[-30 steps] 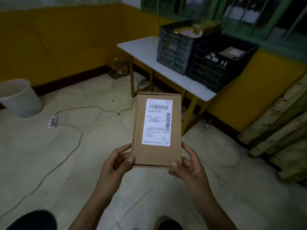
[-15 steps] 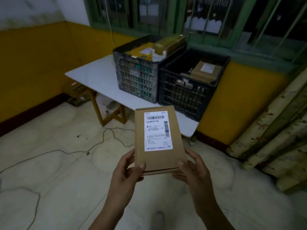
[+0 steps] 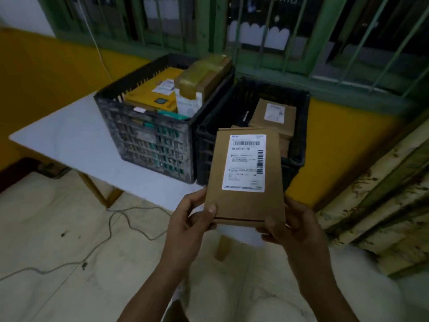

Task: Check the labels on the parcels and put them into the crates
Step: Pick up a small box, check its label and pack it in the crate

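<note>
A flat brown cardboard parcel [image 3: 234,205] with a white barcode label [image 3: 246,162] facing me is held upright in front of the crates. My left hand [image 3: 188,226] grips its lower left corner, thumb on the front face. My right hand [image 3: 294,231] grips the lower right corner the same way. Behind it on the white table [image 3: 69,145] stand two crates side by side. The grey crate [image 3: 148,140] on the left is filled with yellow and brown packages. The black crate [image 3: 297,126] on the right holds a labelled brown parcel [image 3: 274,115].
A cable [image 3: 111,231] snakes over the pale floor on the left. Worn planks [image 3: 383,201] lean against the yellow wall at the right. Green barred windows [image 3: 255,31] run behind the crates. The table's wooden legs [image 3: 97,191] stand below its front edge.
The view has closed in on the table and crates, which now sit larger and nearer. The parcel stays in both hands, label up, now overlapping the black crate's front.
</note>
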